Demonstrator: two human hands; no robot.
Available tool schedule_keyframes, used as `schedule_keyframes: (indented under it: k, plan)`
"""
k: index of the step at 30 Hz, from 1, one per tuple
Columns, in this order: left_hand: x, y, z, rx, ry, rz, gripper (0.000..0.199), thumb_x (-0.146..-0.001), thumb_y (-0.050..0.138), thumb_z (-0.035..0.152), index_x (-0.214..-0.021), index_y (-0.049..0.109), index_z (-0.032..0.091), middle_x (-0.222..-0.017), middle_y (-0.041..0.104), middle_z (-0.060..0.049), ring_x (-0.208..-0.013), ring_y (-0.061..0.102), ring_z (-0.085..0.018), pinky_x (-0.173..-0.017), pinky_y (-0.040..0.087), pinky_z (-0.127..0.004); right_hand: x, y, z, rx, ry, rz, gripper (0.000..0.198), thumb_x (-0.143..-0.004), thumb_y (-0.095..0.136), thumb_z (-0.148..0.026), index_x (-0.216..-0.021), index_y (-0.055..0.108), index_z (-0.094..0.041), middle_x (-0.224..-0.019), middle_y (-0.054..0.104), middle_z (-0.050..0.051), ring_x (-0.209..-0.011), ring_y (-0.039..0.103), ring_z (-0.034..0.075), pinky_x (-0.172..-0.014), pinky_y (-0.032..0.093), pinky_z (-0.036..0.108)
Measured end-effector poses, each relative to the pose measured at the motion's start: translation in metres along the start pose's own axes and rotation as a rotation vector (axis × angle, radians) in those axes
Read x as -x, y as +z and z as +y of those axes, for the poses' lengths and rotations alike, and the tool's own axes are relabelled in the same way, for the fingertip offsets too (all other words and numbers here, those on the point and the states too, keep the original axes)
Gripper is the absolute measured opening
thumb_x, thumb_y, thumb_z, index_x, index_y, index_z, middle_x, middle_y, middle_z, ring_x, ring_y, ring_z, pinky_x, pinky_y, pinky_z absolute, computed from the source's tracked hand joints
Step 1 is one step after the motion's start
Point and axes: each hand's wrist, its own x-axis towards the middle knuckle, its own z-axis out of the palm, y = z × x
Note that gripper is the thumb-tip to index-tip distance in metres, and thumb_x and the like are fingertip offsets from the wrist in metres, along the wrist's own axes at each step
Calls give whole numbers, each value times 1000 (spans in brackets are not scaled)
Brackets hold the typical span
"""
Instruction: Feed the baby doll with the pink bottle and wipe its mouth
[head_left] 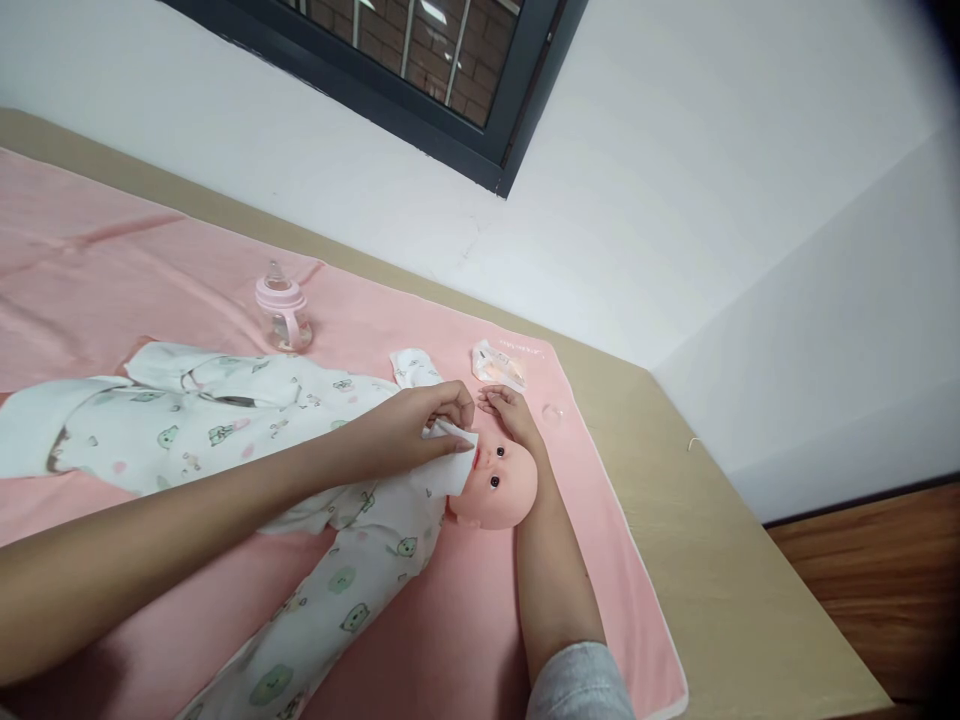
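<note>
A baby doll (506, 495) lies on its back, dressed in a white sleepsuit (315, 400) printed with green and pink figures. My left hand (431, 425) pinches a thin white cloth (455, 470) against the doll's chin, just below its mouth. Whether the cloth is a wipe or a bib I cannot tell. My right forearm curves round the top of the doll's head. Beyond the head, my right hand (510, 410) rests with fingers stretched out and apart, holding nothing, close to a small clear plastic packet (499, 365).
A pink baby bottle (283, 310) with handles stands on the pink blanket (585, 520) behind the doll. Near my right wrist lies a small clear round item (553, 412). The blanket covers much of a wooden table (705, 560) against a white wall with a dark-framed window (495, 160).
</note>
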Motion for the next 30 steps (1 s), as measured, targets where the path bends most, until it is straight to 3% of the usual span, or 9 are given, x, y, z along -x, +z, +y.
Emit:
schedule_keyframes:
  k: [9, 18, 30]
  plan:
    - [1, 1, -3, -48, 3, -79, 25, -79, 56, 19, -104, 57, 21, -96, 65, -1, -91, 61, -18, -78, 47, -28, 1, 0, -1, 4, -2, -9, 25, -72, 68, -36, -90, 66, -19, -89, 69, 3, -85, 65, 14, -91, 51, 34]
    - [0, 4, 9, -195, -67, -27, 10, -78, 59, 21, -88, 62, 21, -82, 65, 3, -75, 58, -16, -66, 40, -25, 0, 0, 2, -15, -6, -2, 26, -71, 69, -37, -89, 66, -19, -87, 69, 3, -82, 67, 15, -91, 52, 35]
    - [4, 13, 8, -308, -42, -33, 7, -80, 55, 18, -85, 57, 21, -84, 64, 2, -77, 59, -18, -68, 40, -27, -1, 0, 1, -4, -5, -5, 26, -71, 69, -38, -88, 66, -19, -87, 68, 3, -82, 65, 15, -91, 52, 35]
